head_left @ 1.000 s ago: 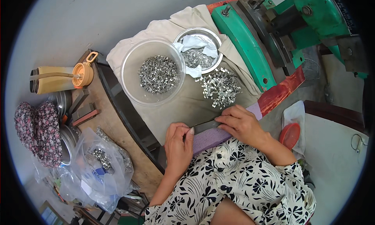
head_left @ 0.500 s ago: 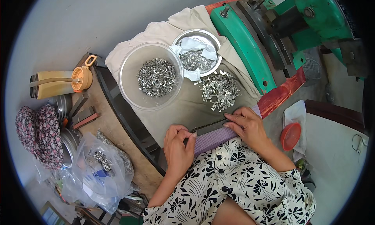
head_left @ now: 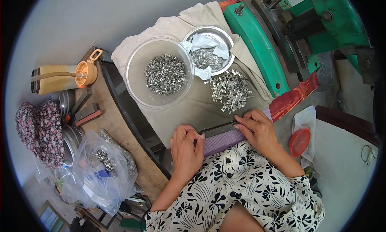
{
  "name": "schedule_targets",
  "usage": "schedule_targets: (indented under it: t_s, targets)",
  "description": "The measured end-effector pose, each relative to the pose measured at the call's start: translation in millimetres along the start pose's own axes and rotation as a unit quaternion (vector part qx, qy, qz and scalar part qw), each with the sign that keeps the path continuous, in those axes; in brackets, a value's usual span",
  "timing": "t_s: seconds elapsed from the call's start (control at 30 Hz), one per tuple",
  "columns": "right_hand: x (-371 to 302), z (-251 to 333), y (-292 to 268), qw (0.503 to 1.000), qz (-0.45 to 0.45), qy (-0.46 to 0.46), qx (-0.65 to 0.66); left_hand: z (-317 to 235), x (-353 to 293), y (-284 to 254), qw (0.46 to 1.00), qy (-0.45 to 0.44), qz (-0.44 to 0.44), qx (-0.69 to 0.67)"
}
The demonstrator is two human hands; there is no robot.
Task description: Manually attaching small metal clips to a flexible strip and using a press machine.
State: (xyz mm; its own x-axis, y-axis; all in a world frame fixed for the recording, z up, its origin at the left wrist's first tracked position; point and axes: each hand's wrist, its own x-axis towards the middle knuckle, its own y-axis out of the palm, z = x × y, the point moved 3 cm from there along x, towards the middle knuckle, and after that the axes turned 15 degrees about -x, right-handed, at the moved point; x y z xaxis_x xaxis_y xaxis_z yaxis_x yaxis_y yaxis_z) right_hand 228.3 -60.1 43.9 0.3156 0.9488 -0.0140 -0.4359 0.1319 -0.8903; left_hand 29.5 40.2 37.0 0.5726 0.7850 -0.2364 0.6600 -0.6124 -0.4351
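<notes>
A narrow dark metal strip point(head_left: 219, 127) with a row of small notches or slots lies across the table's near edge. My left hand point(head_left: 187, 149) pinches its left end between thumb and fingers. At the other end my right hand point(head_left: 256, 129) grips it the same way, thumb below and fingertips above. Beneath the strip runs a purple checked pad point(head_left: 223, 142) along the edge. Just beyond my right hand is a loose heap of small flat silvery metal pieces point(head_left: 231, 90). Whether any pieces sit in the strip's slots is too small to tell.
Beyond my hands stand a clear plastic tub point(head_left: 134, 89) of small metal parts and a steel bowl point(head_left: 230, 62) with white paper and metal pieces. A green press point(head_left: 257, 51) fills the far right. At left are a yellow bottle point(head_left: 60, 79) and a plastic bag point(head_left: 94, 183).
The whole view has shifted slightly, so the tub, bowl and press appear a little further right and up. Both hands still hold the strip's ends.
</notes>
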Motion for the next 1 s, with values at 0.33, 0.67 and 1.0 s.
schedule_targets:
  t_s: [0.33, 0.67, 1.0]
  targets:
    - [-5.9, -12.4, 10.3, 0.998, -0.044, -0.021, 0.032, 4.3, -0.3, 0.4, 0.998, -0.041, -0.018, -0.052]
    - [-18.0, -18.7, 11.7, 0.969, -0.13, -0.208, -0.021, 23.6, -21.4, 6.8, 0.99, 0.11, -0.02, -0.088]
    - [-13.1, -13.9, 7.0, 0.984, -0.035, -0.172, -0.024, 22.2, -16.6, 4.4, 0.99, 0.121, 0.004, -0.067]
